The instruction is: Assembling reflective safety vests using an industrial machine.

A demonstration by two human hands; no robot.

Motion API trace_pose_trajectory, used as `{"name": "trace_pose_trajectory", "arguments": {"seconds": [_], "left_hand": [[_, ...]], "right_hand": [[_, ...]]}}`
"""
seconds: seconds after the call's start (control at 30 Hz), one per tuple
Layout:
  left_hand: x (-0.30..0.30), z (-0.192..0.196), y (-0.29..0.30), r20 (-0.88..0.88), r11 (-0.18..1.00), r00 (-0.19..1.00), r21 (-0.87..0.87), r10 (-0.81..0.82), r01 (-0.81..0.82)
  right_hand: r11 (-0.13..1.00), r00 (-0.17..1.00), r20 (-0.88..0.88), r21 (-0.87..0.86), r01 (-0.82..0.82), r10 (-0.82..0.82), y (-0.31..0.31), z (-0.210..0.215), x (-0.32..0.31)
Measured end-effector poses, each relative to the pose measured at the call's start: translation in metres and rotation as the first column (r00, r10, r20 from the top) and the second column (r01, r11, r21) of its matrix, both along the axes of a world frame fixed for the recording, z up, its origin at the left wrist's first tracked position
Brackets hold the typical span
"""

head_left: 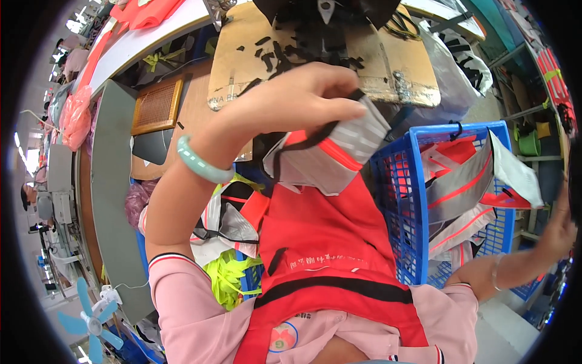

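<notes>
A red vest [330, 236] with grey reflective stripes and black trim is hanging folded at its top, draping down toward the person's lap.

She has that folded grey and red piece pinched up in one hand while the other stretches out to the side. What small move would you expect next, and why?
Probably the left hand lowers the folded grey and red piece toward the red garment on her lap. The piece hangs in the air, pinched only by fingertips, with its lower flap dangling loose. The right hand is far out past the blue basket, so it cannot help steady it.

crowded workshop: grey bench [112, 182] left, small blue fan [91, 321], bright windows.
</notes>
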State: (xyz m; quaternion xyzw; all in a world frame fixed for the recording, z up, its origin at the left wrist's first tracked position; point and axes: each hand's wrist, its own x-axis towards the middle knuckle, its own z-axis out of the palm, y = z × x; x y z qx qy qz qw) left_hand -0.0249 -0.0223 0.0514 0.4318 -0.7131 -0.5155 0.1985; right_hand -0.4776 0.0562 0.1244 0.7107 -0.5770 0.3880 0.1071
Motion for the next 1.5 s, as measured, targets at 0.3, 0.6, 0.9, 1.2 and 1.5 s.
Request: {"name": "trace_pose_trajectory", "arguments": {"seconds": [0.3,0.6,0.9,1.2,1.5], "left_hand": [[-0.048,-0.025,-0.003,-0.069,0.992,0.991,0.052,-0.112,0.116],[0.002,-0.078,0.049,-0.222,0.87,0.913,-0.291,0.344,-0.398],[0.029,-0.035,0.005,-0.078,0.83,0.921,-0.41,0.382,-0.378],[0.056,-0.008,-0.047,0.235,0.944,0.949,-0.301,0.211,-0.136],[0.064,-0.002,-0.079,0.313,0.979,0.928,-0.08,0.203,-0.188]], "right_hand": [[0.734,0.511,-0.527,0.476,-0.485,0.679,-0.02,-0.085,0.265],[0.521,0.73,0.331,0.532,-0.667,0.598,-0.091,-0.086,0.241],[0.573,0.751,0.4,0.486,-0.66,0.526,-0.127,-0.089,0.252],[0.53,0.758,0.395,0.547,-0.648,0.519,-0.166,-0.104,0.26],[0.347,0.687,0.586,0.596,-0.725,0.43,-0.199,-0.106,0.267]]}}
